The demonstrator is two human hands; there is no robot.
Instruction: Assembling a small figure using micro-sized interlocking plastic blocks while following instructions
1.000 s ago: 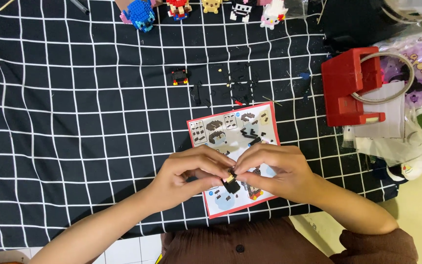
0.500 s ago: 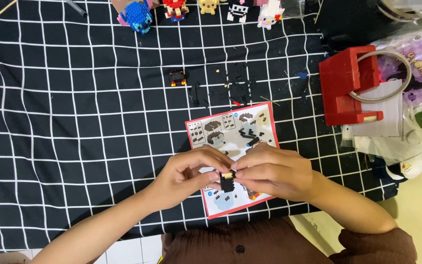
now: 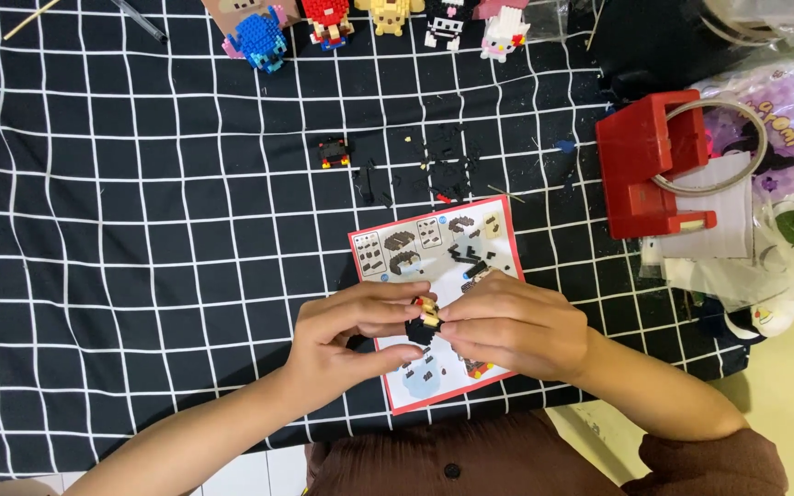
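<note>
Both hands met at lower centre: left hand [image 3: 346, 335] and right hand [image 3: 507, 326] each pinched one small black-and-tan block build [image 3: 425, 321] over one red-edged instruction sheet [image 3: 397, 248]. Five finished block figures [image 3: 259, 37] sat along the top edge, one tiny build [image 3: 334, 152] plus scattered loose bricks [image 3: 443, 170] mid-frame, one red box [image 3: 645, 165] at right.

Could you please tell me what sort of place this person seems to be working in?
Probably a hobby table at home, not a workshop. A black checked cloth covers it, finished block figures stand along the far edge, and both hands, left hand and right hand, pinch a small block model over an instruction sheet.
</note>
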